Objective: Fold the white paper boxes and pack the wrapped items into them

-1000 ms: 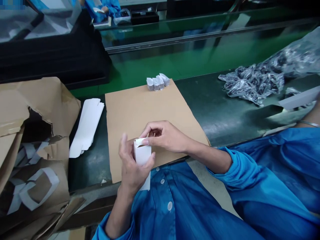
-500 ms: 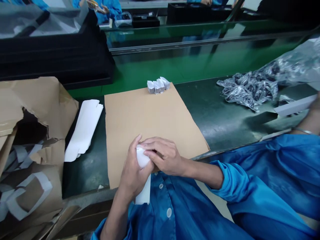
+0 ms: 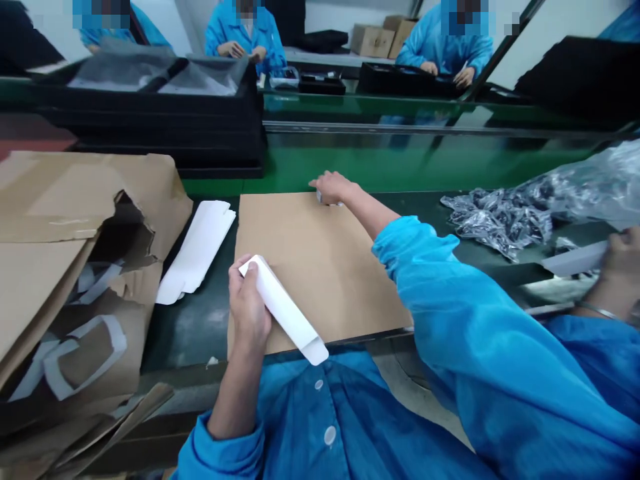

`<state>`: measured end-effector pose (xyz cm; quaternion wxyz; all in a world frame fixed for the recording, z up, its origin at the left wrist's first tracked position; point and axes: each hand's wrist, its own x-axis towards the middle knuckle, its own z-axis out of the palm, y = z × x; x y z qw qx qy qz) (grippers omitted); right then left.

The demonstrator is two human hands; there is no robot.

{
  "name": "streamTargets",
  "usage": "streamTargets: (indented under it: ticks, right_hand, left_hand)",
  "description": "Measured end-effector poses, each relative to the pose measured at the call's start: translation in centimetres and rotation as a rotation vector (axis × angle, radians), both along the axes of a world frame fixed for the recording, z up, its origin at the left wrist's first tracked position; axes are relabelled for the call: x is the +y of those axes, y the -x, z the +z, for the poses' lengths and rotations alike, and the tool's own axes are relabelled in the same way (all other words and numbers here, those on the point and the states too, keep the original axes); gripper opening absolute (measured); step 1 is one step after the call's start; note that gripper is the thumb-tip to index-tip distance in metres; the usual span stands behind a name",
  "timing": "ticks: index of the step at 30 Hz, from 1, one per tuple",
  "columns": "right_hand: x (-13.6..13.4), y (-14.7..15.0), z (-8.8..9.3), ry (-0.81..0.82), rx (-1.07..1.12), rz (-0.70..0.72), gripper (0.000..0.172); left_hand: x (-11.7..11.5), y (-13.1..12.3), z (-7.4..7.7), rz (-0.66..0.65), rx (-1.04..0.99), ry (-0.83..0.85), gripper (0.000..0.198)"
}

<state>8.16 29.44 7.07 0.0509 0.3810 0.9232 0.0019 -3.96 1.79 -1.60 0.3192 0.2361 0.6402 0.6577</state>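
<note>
My left hand [image 3: 249, 303] is closed around a long white carton [image 3: 285, 303], thumb on its upper end. The carton slants down to the right, and an end flap stands open at its lower end. At the far edge of a brown cardboard sheet [image 3: 300, 260], my right hand [image 3: 334, 187] is closed over the small white blocks, index finger pointing left. It covers most of them; one small white block [image 3: 319, 196] shows under the fingers. Left of the sheet lies a stack of flat white cartons [image 3: 197, 250].
A torn brown cardboard box [image 3: 145, 167] with white paper strips stands at left. Black trays [image 3: 165, 133] are stacked behind it. Clear plastic-wrapped parts [image 3: 500, 217] lie at right, near a neighbour's hand [image 3: 620, 267] holding a whitish strip. Several co-workers sit across the green bench.
My right hand has left the carton and reached forward to the small white blocks. The carton, now only in my left hand, has tilted. The view has risen, showing more of the co-workers.
</note>
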Motion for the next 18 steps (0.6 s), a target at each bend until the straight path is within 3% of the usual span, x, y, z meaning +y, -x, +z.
streamTargets:
  ticks: [3,6,8,9,13,15,18]
  right_hand:
    - [-1.6,0.3,-0.2,-0.011,0.041,0.103,0.043]
    - [-6.3,-2.0,-1.4,0.011,0.298,0.272,0.046]
    - [-9.9,-4.5,-3.0,0.055,0.514,0.350,0.044]
    - [-11.5,-5.9,-3.9,0.068,0.588,0.356,0.043]
    - [-16.2,-9.9,-6.4,0.046,0.635,0.221,0.051]
    - [-17.0,-10.7,-6.2,0.023,0.510,0.056,0.054]
    - [-16.6,-10.5,-4.8,0.144,0.180,-0.101,0.053]
  left_hand:
    - [-0.1,0.7,-0.7,0.025,0.092,-0.021,0.043]
    - [-1.4,1.7,-0.5,0.017,0.427,0.014,0.054]
    - [-2.7,2.5,0.0,-0.099,0.750,0.007,0.054]
    - [-3.4,3.0,0.2,-0.225,0.913,-0.023,0.053]
    - [-5.3,4.3,0.7,-0.871,1.431,-0.149,0.061]
    - [-5.5,4.5,0.7,-0.981,1.573,-0.137,0.061]
    - [-4.9,4.1,1.0,-0.978,1.661,-0.057,0.045]
